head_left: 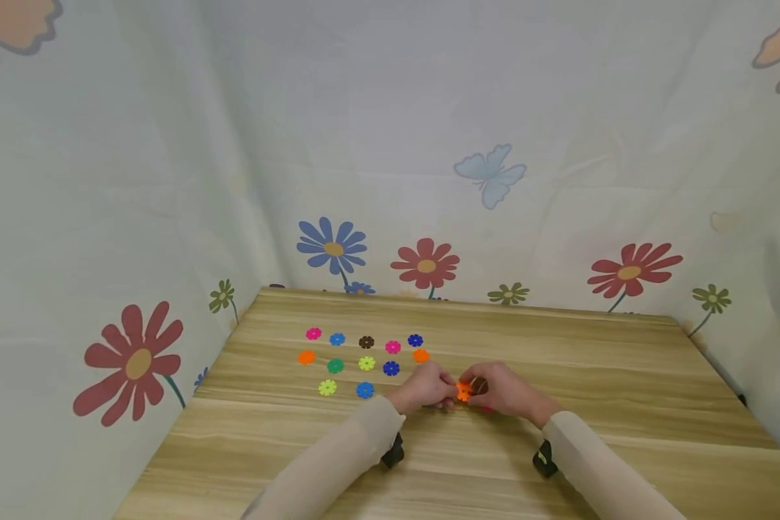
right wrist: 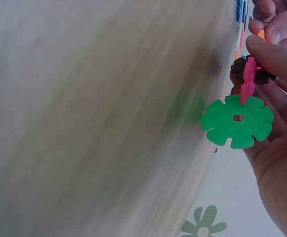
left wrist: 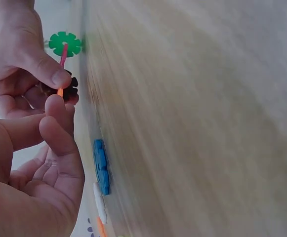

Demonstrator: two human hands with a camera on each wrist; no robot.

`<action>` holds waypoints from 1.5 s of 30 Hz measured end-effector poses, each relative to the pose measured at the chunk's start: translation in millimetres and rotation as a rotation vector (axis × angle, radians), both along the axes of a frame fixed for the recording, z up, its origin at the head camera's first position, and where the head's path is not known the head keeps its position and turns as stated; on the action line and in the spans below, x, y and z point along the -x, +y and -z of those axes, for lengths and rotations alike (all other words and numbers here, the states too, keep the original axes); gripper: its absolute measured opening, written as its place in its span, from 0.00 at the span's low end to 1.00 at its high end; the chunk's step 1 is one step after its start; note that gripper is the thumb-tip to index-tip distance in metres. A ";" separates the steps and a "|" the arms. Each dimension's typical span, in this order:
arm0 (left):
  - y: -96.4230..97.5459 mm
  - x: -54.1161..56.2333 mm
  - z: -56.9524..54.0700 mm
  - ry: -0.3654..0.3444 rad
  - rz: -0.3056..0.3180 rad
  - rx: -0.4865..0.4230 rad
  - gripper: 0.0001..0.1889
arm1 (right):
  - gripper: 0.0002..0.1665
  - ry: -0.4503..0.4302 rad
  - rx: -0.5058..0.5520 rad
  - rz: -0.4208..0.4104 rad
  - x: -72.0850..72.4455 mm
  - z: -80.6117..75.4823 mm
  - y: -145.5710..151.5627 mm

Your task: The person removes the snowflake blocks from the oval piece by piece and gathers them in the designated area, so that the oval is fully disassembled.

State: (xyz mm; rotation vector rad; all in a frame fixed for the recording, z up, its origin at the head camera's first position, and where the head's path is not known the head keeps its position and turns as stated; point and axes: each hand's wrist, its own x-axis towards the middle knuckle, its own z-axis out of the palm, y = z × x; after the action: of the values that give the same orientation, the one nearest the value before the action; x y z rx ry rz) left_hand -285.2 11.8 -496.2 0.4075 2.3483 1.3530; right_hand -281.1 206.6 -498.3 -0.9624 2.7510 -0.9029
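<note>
My left hand point(head_left: 427, 386) pinches an orange flower-shaped interlocking disc point(head_left: 464, 391) between thumb and fingers. Facing it, my right hand point(head_left: 503, 390) grips a short chain of joined discs, its fingertips also right at the orange one. In the right wrist view, that chain runs from a dark brown disc point(right wrist: 238, 68) to a pink disc point(right wrist: 249, 79) seen edge-on, then a green disc point(right wrist: 222, 129) at its free end. Both hands meet just above the table, and the fingers partly hide the brown and orange discs.
Loose discs lie in rough rows on the wooden table point(head_left: 598, 361), left of my hands; among them are a blue one point(head_left: 365, 390), a yellow one point(head_left: 327, 388) and an orange one point(head_left: 421, 356). A flower-print curtain point(head_left: 390, 180) hangs behind the table.
</note>
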 end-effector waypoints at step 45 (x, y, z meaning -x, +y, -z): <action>-10.0 -4.4 -1.3 0.003 -0.048 -0.080 0.03 | 0.12 0.121 -0.057 -0.066 -7.8 -8.8 7.5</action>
State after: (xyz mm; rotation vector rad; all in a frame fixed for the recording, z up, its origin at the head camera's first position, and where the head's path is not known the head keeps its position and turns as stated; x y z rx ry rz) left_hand -280.9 1.7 -494.9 0.3791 2.3261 1.4736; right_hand -273.3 214.2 -489.5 -1.1256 2.8073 -0.7764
